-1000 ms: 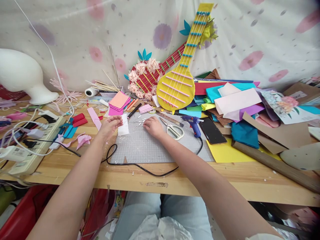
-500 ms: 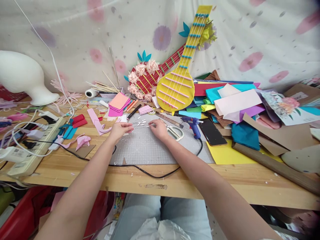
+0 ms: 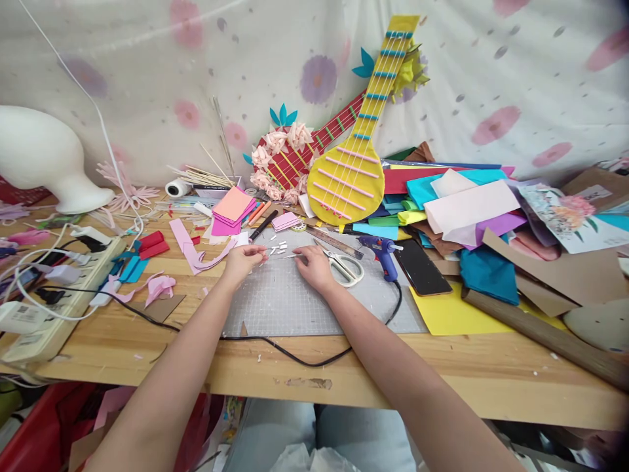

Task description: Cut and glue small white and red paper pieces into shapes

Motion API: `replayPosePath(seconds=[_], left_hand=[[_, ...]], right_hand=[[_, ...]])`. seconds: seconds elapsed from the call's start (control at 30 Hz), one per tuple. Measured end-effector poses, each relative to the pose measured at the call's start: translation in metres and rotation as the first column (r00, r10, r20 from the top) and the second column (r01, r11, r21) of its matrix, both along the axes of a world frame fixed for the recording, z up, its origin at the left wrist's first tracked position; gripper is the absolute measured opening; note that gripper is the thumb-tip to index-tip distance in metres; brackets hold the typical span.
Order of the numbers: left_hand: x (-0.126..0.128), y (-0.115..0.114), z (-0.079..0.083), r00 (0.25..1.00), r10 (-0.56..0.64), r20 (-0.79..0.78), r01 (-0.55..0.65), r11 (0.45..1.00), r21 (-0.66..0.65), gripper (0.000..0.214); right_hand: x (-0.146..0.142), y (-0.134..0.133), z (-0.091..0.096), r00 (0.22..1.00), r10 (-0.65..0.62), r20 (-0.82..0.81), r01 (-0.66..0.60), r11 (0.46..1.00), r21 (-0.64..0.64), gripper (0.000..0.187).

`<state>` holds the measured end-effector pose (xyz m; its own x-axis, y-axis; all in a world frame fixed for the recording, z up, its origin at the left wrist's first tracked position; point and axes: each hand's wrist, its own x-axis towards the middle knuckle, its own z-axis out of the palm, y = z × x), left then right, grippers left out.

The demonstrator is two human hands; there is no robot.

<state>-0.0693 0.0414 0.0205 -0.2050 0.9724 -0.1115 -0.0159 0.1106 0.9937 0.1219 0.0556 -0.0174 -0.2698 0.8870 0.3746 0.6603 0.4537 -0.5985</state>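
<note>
My left hand (image 3: 243, 263) is pinched over the left part of the grey cutting mat (image 3: 285, 308). A small pale sliver shows at its fingertips, too tiny to name. My right hand (image 3: 313, 267) lies low on the mat with its fingers curled together; a thin pale bit seems to show at their tips, though I cannot make it out. Between the two hands several short white pieces (image 3: 281, 247) are scattered. Just right of my right hand lie white-handled scissors (image 3: 350, 270), and past them a blue glue gun (image 3: 384, 255).
Behind the mat lean a yellow paper lute (image 3: 346, 183) and a red one (image 3: 295, 164). A phone (image 3: 422, 265) and piled coloured paper (image 3: 466, 203) lie to the right. A power strip (image 3: 78, 301) stands at left; a black cable (image 3: 295, 357) crosses the front edge.
The view has tilted slightly, so the table appears lower. My left fingers have dipped and drawn a little closer to the white pieces; my right hand stays almost in place.
</note>
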Motion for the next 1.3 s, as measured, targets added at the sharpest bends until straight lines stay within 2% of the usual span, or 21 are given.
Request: replayPosePath(seconds=[0.13, 0.23, 0.33, 0.43, 0.5, 0.57, 0.7, 0.8, 0.87, 1.0, 1.17, 1.3], left_hand=[[-0.006, 0.007, -0.004, 1.000, 0.001, 0.029, -0.002, 0.999, 0.041, 0.034], [-0.007, 0.008, -0.008, 0.996, 0.082, 0.024, -0.084, 0.990, 0.114, 0.040], [-0.007, 0.007, -0.014, 0.982, 0.185, 0.046, -0.189, 0.973, 0.134, 0.040], [-0.010, 0.005, -0.017, 0.976, 0.207, 0.072, -0.214, 0.971, 0.106, 0.038], [-0.013, 0.003, -0.017, 0.974, 0.210, 0.082, -0.219, 0.970, 0.106, 0.037], [-0.016, 0.001, -0.017, 0.972, 0.211, 0.099, -0.222, 0.969, 0.109, 0.036], [-0.021, -0.003, -0.016, 0.968, 0.214, 0.132, -0.232, 0.963, 0.136, 0.035], [-0.022, -0.004, -0.017, 0.968, 0.200, 0.152, -0.224, 0.960, 0.167, 0.035], [-0.021, -0.003, -0.018, 0.971, 0.180, 0.158, -0.208, 0.960, 0.185, 0.035], [-0.018, 0.000, -0.021, 0.971, 0.173, 0.163, -0.207, 0.954, 0.218, 0.038], [-0.018, 0.002, -0.025, 0.956, 0.292, 0.031, -0.291, 0.926, 0.240, 0.040], [-0.019, 0.002, -0.027, 0.959, 0.282, 0.026, -0.281, 0.935, 0.217, 0.031]], right_hand=[[-0.009, 0.003, 0.002, 0.965, 0.189, 0.183, -0.200, 0.979, 0.048, 0.038], [-0.013, 0.003, 0.004, 0.931, 0.263, 0.252, -0.284, 0.957, 0.053, 0.039], [-0.012, 0.002, 0.008, 0.934, 0.243, 0.262, -0.269, 0.961, 0.068, 0.033], [-0.012, 0.000, 0.013, 0.940, 0.225, 0.255, -0.256, 0.962, 0.094, 0.031], [-0.017, 0.000, 0.016, 0.934, 0.246, 0.259, -0.277, 0.957, 0.090, 0.033], [-0.025, 0.002, 0.017, 0.928, 0.278, 0.247, -0.298, 0.953, 0.047, 0.045], [-0.032, 0.015, 0.017, 0.956, 0.288, 0.049, -0.283, 0.955, -0.084, 0.074], [-0.017, 0.030, 0.020, 0.962, 0.234, -0.138, -0.253, 0.958, -0.135, 0.076], [-0.001, 0.038, 0.024, 0.957, 0.231, -0.176, -0.258, 0.954, -0.150, 0.074], [0.013, 0.042, 0.030, 0.946, 0.306, -0.109, -0.322, 0.925, -0.201, 0.070], [-0.015, 0.037, 0.026, 0.913, 0.404, 0.051, -0.390, 0.903, -0.180, 0.070], [-0.028, 0.035, 0.021, 0.896, 0.429, 0.116, -0.417, 0.902, -0.115, 0.069]])
